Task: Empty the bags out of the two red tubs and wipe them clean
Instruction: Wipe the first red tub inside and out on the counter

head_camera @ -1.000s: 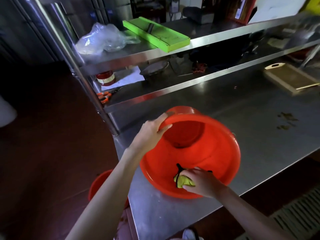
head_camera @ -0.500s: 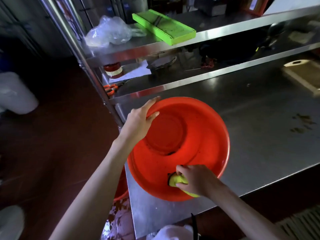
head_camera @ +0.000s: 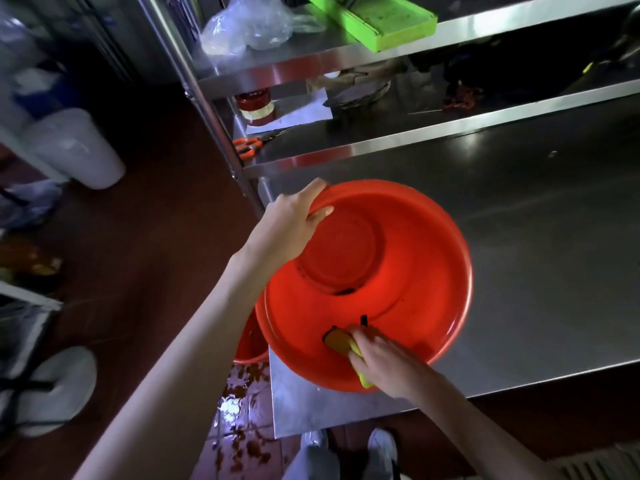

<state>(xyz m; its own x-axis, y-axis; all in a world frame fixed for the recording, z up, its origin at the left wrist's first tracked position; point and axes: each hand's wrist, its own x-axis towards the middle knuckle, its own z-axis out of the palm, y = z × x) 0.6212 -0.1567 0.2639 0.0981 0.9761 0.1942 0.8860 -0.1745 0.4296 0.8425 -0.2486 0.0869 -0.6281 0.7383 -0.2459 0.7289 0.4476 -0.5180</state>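
A commercial kitchen's back-of-house prep area.

A stainless steel desk carries two steel shelves along its far edge, holding a green plastic tray, a crumpled clear bag, orange-handled scissors and a red-lidded jar. Beside the desk's left edge, a dark red tiled floor shows wet food spills.

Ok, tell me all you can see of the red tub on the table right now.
The red tub is a round, smooth plastic-looking basin with a rolled rim and a flat circular bottom. It is tipped up toward the camera on the near left corner of the steel table, holding no bags. A dark smudge sits at the bottom's edge. The left hand grips its upper left rim; the right hand presses a yellow cloth against the inner wall.
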